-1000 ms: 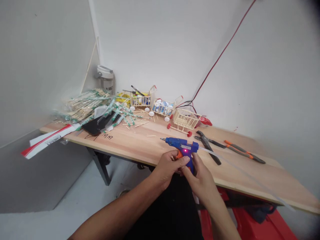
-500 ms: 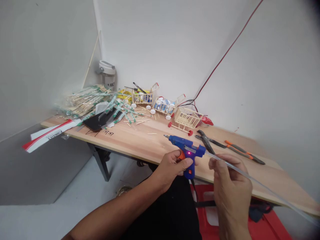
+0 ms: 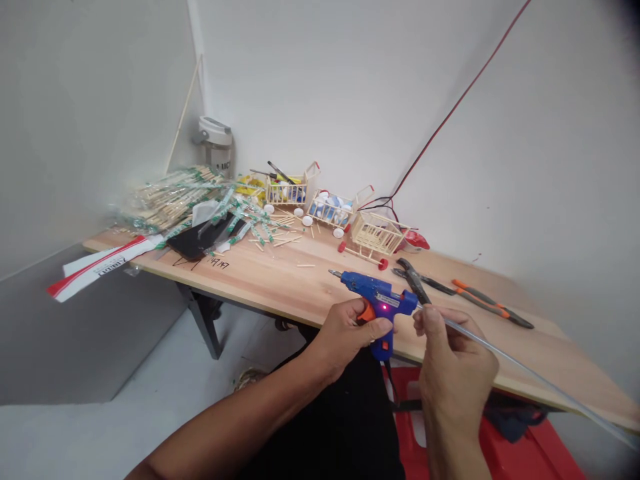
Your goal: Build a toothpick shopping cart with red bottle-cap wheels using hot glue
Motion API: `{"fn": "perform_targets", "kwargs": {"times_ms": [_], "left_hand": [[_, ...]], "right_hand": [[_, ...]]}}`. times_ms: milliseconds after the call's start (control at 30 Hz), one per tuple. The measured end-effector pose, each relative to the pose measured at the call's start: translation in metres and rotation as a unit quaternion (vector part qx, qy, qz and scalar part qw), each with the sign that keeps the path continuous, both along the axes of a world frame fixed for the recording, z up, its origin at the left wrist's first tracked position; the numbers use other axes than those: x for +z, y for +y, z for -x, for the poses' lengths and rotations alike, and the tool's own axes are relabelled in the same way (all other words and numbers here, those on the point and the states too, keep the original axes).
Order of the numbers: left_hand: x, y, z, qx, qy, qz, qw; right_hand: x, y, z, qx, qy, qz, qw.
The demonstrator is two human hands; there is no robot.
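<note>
A blue hot glue gun (image 3: 373, 291) with an orange trigger and a lit red light is in my left hand (image 3: 353, 333), held above the table's front edge. Its nozzle points left. My left fingers wrap the handle and lie at the trigger. Behind the gun, my right hand (image 3: 457, 360) pinches a long clear glue stick (image 3: 520, 367). The stick's front end sits in the rear of the gun, and its tail runs down to the right. Beyond the gun stands a small cart made of wooden sticks (image 3: 379, 233), with red wheels.
Two more stick carts (image 3: 330, 210), filled with small items, stand at the wall. Pliers (image 3: 413, 280) and orange-handled pliers (image 3: 493, 303) lie at right. Wrapped sticks (image 3: 175, 193), a black phone-like slab (image 3: 200, 240) and a lidded cup (image 3: 215, 143) are at left. The table (image 3: 280, 293) carries loose sticks.
My right hand has shifted slightly left along the glue stick, closer to the gun's rear. The gun has moved slightly right in view. Both hands keep their hold.
</note>
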State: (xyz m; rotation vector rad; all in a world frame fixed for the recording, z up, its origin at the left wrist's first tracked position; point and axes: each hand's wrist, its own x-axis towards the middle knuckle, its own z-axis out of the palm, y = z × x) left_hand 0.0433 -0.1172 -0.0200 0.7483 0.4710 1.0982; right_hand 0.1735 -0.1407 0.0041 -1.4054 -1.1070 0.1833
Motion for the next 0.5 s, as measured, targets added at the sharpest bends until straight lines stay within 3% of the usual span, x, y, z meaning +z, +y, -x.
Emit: {"fn": "perform_targets", "kwargs": {"times_ms": [133,300,500], "left_hand": [[-0.005,0.003,0.000,-0.002,0.007,0.010,1.000],[-0.008,0.005,0.002,-0.004,0.036,0.017,0.999],[0.001,0.001,0.003,-0.012,0.010,0.032,0.999]], "right_hand": [[0.001,0.002,-0.007,0.028,-0.007,0.038,0.999],[-0.002,0.002,-0.014,0.078,0.030,0.015,0.996],[-0.003,0.000,-0.010,0.045,0.007,-0.019,0.999]]}}
